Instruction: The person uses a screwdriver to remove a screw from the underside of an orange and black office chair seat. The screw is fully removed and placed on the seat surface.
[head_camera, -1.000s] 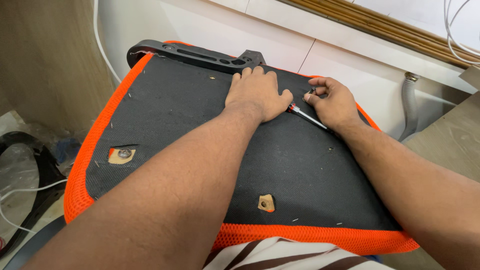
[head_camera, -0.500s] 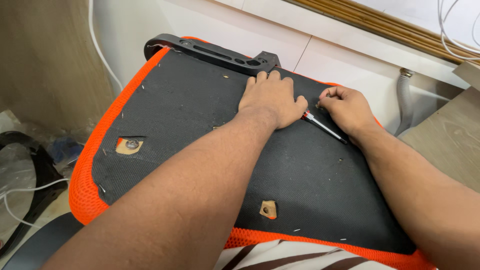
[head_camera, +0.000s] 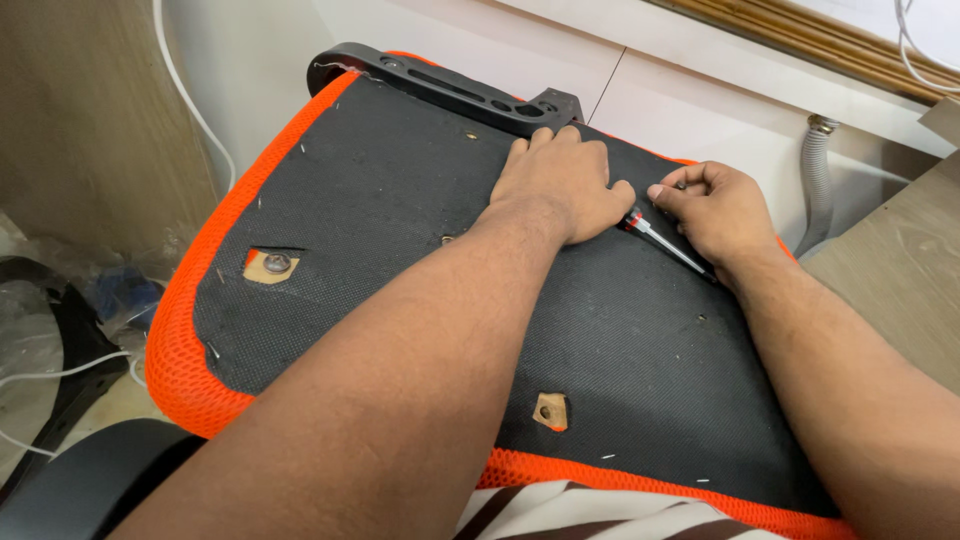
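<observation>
Upturned chair seat, black fabric underside, orange mesh border (head_camera: 180, 350): propped across lap, filling the view. Left hand (head_camera: 560, 185): flat, fingers together, pressing fabric near far edge. Right hand (head_camera: 715, 210): pinched around slim metal-shafted screwdriver with red collar (head_camera: 655, 233), tip hidden under left hand. Best kept: firm downward press, shaft low, steady. Black plastic bracket (head_camera: 440, 88): along far rim.

One upturned chair seat (head_camera: 400, 250) with black underside fabric and orange mesh edging is seen. Two cut-out holes are counted in the fabric, one at the left (head_camera: 270, 266) and one nearer the front (head_camera: 550, 411). One black bracket (head_camera: 440, 88), one screwdriver (head_camera: 660, 238), two hands, one grey corrugated hose (head_camera: 818, 180) and one white cable (head_camera: 190, 100) are counted.
</observation>
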